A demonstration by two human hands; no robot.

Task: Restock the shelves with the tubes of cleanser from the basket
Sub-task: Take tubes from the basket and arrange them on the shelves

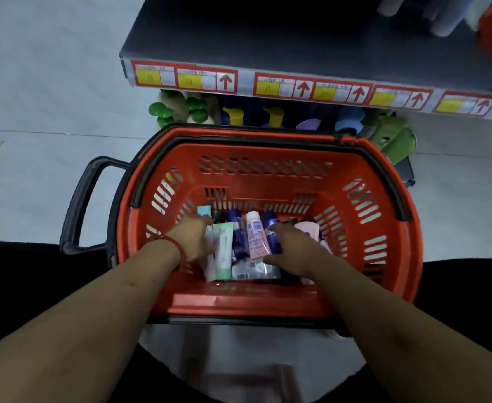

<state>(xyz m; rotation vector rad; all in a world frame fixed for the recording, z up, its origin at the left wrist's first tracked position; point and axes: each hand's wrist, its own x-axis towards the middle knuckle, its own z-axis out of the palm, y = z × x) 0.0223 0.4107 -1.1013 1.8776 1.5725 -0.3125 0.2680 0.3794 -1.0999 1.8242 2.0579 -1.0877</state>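
A red plastic basket point(390, 228) stands on the floor in front of the shelves. Several cleanser tubes lie in its bottom: a green-and-white tube point(223, 251), a pink tube point(256, 237), dark blue tubes point(240, 234) and a pale pink one point(308, 229). My left hand point(193, 237) reaches in at the left, its fingers lying over the tubes beside the green-and-white one. My right hand point(294, 247) lies on the tubes at the right, thumb spread toward the pink tube. Its fingertips are hidden, so a grip cannot be made out.
A dark shelf point(268, 39) with red-and-yellow price labels point(314, 90) juts out above the basket. Bottles with green, yellow and purple caps point(233, 114) stand on the lower shelf behind it. The basket's black handle point(79, 205) sticks out to the left over pale floor.
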